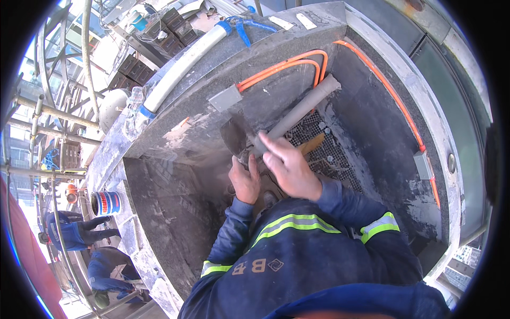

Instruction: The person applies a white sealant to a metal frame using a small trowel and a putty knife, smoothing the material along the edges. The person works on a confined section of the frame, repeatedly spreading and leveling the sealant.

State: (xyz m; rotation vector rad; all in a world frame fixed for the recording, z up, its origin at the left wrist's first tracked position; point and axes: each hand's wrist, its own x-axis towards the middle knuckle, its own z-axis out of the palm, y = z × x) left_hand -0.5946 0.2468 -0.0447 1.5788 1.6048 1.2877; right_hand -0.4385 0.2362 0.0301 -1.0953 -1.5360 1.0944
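My left hand (pixel 245 181) is closed, its thumb and fingers pinched at the near end of a trowel with a dark, flat blade (pixel 234 136). My right hand (pixel 291 166) is close beside it, fingers curled at the lower end of a long grey tube (pixel 305 109). The tube slants away up and right toward the far wall of a dark stone-lined recess. Exactly how the right fingers grip the tube is partly hidden. Behind the right hand, a yellowish strip (pixel 312 143) lies over the black mesh floor (pixel 340 169).
A caulking gun with white barrel (pixel 186 70) and blue handle lies on the ledge. Orange conduits (pixel 281 66) run along the walls to grey junction boxes (pixel 225 99). A paint bucket (pixel 106 203) stands left. Scaffold poles (pixel 58 114) and two workers (pixel 74 229) are beyond.
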